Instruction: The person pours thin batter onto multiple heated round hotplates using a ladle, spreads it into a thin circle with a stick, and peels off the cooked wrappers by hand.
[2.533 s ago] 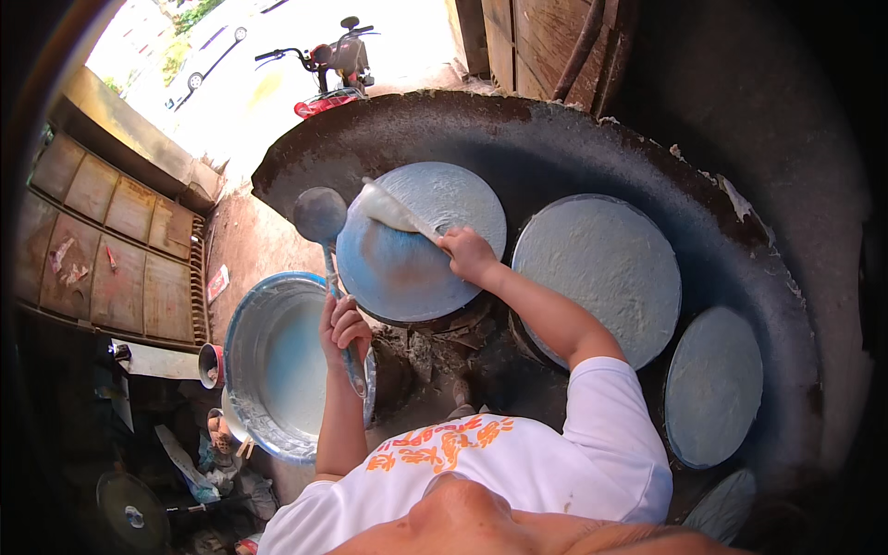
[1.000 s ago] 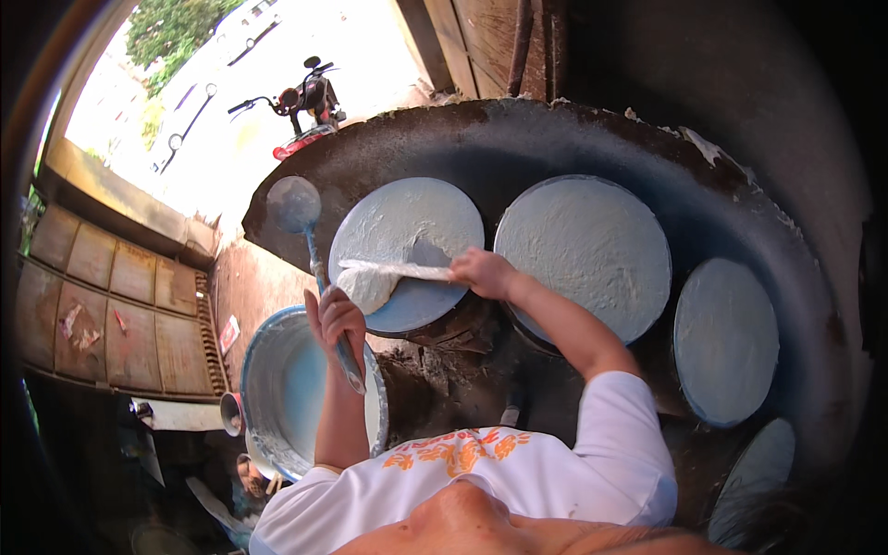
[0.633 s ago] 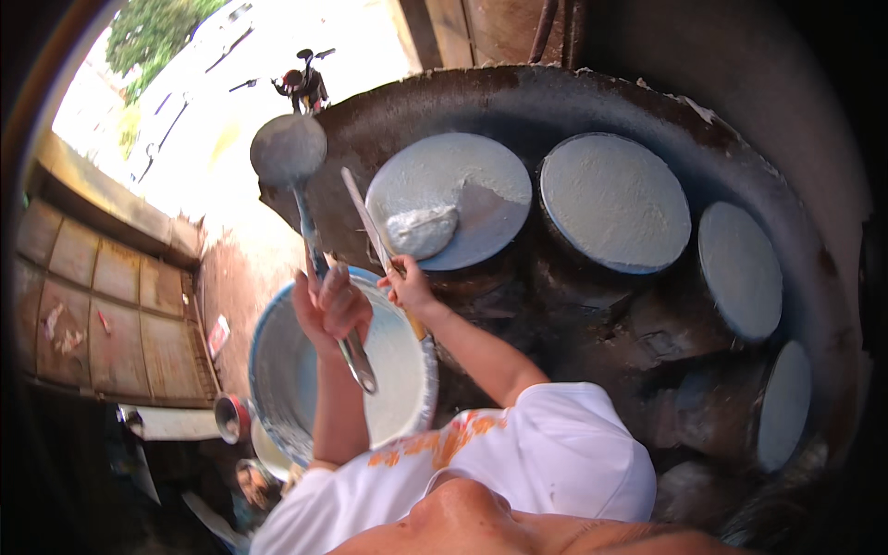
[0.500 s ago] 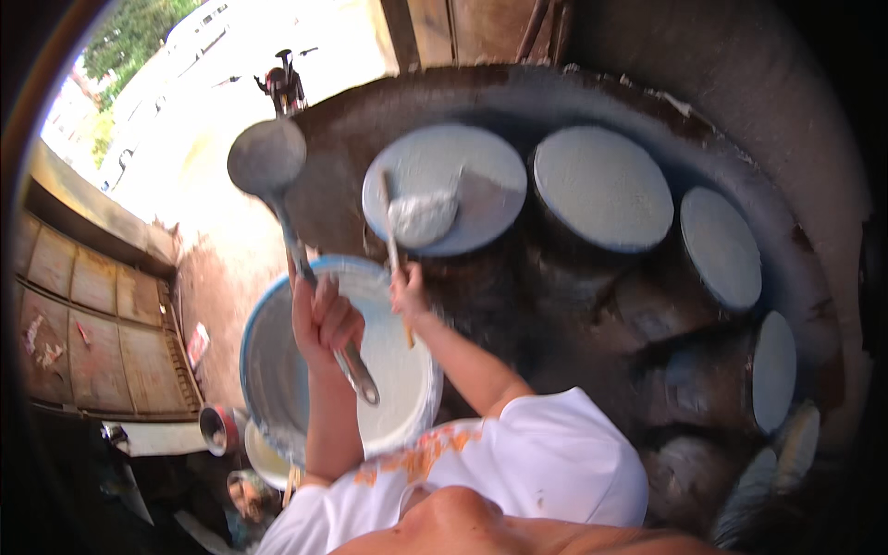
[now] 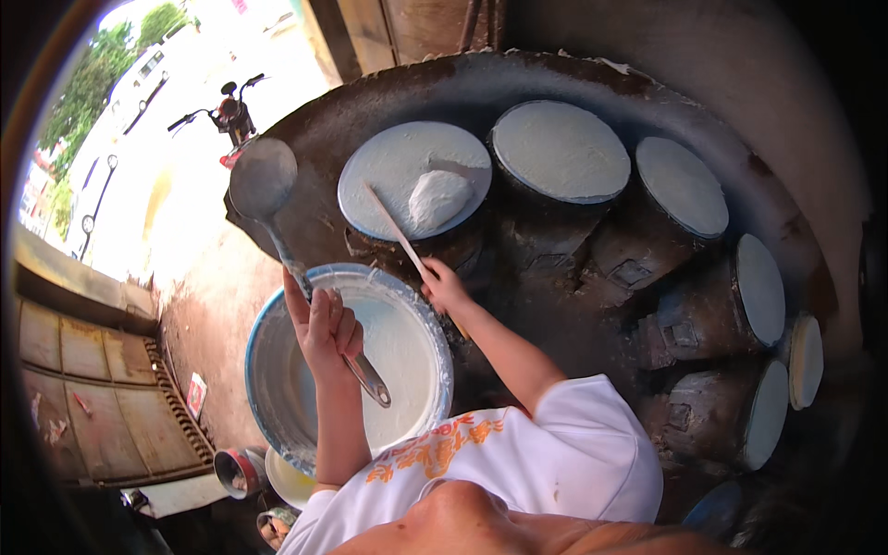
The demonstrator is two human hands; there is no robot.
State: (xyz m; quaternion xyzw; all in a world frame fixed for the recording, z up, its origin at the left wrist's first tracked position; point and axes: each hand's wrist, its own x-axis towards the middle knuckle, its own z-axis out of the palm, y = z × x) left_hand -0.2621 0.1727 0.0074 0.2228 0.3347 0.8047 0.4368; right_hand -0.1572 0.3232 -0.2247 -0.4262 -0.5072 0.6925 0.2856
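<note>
Two grips: left hand (image 5: 327, 329) on ladle (image 5: 264, 178) | right hand (image 5: 447, 287) on spatula (image 5: 395, 228) | spatula now apart from pale lump (image 5: 439, 199)

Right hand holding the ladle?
No, the left hand grips the ladle, while the right hand holds a pale stick.

On leftmost round griddle (image 5: 476, 172): thin layer of pale paste (image 5: 390, 155), thick paste mound (image 5: 438, 198) right of centre. On brownish floor (image 5: 205, 328): red-and-white packet (image 5: 196, 394).
</note>
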